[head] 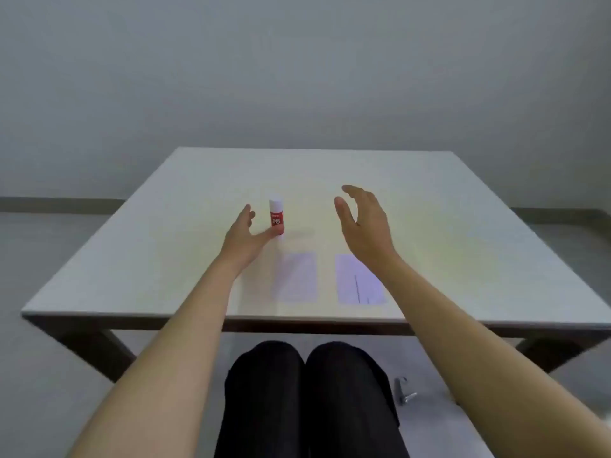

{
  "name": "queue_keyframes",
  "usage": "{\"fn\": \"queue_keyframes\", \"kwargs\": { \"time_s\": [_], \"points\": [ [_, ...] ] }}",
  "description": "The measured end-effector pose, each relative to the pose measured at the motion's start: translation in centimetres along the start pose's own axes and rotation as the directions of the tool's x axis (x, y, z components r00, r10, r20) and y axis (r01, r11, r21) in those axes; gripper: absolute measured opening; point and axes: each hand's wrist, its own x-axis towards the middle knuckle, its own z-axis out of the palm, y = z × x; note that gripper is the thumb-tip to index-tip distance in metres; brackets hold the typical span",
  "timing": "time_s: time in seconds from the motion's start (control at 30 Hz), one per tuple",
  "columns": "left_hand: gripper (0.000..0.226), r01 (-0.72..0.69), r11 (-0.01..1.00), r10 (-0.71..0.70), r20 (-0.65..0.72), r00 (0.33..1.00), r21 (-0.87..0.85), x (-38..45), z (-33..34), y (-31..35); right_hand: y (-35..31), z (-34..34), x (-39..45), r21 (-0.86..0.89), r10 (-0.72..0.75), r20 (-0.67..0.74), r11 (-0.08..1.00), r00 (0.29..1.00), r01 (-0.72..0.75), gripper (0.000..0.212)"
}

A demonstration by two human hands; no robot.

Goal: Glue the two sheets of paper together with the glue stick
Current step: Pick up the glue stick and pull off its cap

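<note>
A red glue stick (276,215) with a white cap stands upright near the middle of the pale table (132,259). My left hand (246,236) is open right beside it, thumb reaching its base, fingers apart on its left. Two pale sheets of paper lie side by side close to the front edge: the left sheet (295,276) and the right sheet (358,280), which carries a thin dark line. My right hand (363,223) hovers open above the table, just beyond the right sheet, holding nothing; its forearm covers that sheet's right corner.
The table stands against a plain grey wall. My knees in black trousers (307,398) sit under the front edge. A small metal object (404,390) lies on the floor to the right of my legs.
</note>
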Motion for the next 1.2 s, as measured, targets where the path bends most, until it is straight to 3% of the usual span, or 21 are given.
{"fn": "queue_keyframes", "kwargs": {
  "time_s": [0.13, 0.27, 0.33, 0.47, 0.53, 0.6, 0.73, 0.8, 0.97, 1.1, 1.2],
  "points": [
    [0.078, -0.045, 0.999, 0.045, 0.001, 0.999, 0.031, 0.8, 1.2, 0.6, 0.0, -0.2, -0.5, 0.147, 0.050, -0.043, 0.988, 0.998, -0.044, 0.041],
    [0.031, -0.098, 0.994, 0.099, -0.030, 0.995, 0.042, 1.2, 2.7, 0.2, 1.2, 0.7, -2.3, 0.297, 0.154, -0.019, 0.944, 0.988, -0.142, 0.040],
    [0.019, -0.095, 0.995, 0.095, -0.045, 0.994, 0.012, 1.0, 3.1, -0.1, 1.6, 0.6, -2.4, 0.364, 0.231, -0.013, 0.907, 0.973, -0.211, 0.039],
    [0.016, -0.141, 0.989, 0.137, -0.063, 0.989, -0.049, 0.8, 3.2, -0.2, 1.3, 0.6, -0.7, 0.370, 0.234, -0.034, 0.906, 0.972, -0.205, 0.022],
    [0.015, -0.198, 0.979, 0.194, -0.067, 0.979, -0.042, 0.5, 3.2, 0.0, 1.0, 0.8, -0.1, 0.336, 0.222, 0.031, 0.916, 0.975, -0.219, 0.021],
    [0.028, -0.283, 0.958, 0.285, -0.044, 0.958, 0.042, 0.1, 3.2, 0.5, 0.8, 1.1, 0.3, 0.314, 0.240, 0.141, 0.909, 0.960, -0.273, 0.029],
    [0.038, -0.419, 0.883, 0.411, 0.080, 0.908, 0.212, -0.3, 2.6, 1.5, 0.6, 1.0, 0.8, 0.302, 0.399, 0.309, 0.820, 0.864, -0.486, 0.063],
    [0.039, -0.449, 0.867, 0.434, 0.114, 0.894, 0.218, -0.8, 2.4, 1.8, 0.8, 1.1, 0.6, 0.284, 0.417, 0.315, 0.816, 0.853, -0.504, 0.063],
    [0.040, -0.483, 0.843, 0.463, 0.138, 0.876, 0.238, -1.8, 2.3, 2.0, 1.6, 0.8, -0.1, 0.347, 0.322, 0.293, 0.842, 0.900, -0.414, 0.037],
    [0.039, -0.529, 0.824, 0.509, 0.143, 0.849, 0.204, -2.5, 2.7, 2.6, 1.6, 0.6, -0.4, 0.288, 0.457, 0.273, 0.801, 0.847, -0.525, 0.054],
    [0.038, -0.520, 0.839, 0.502, 0.139, 0.854, 0.160, -2.8, 3.0, 2.9, 1.8, 0.6, -0.7, 0.338, 0.423, 0.319, 0.785, 0.848, -0.519, 0.051]
  ]
}}
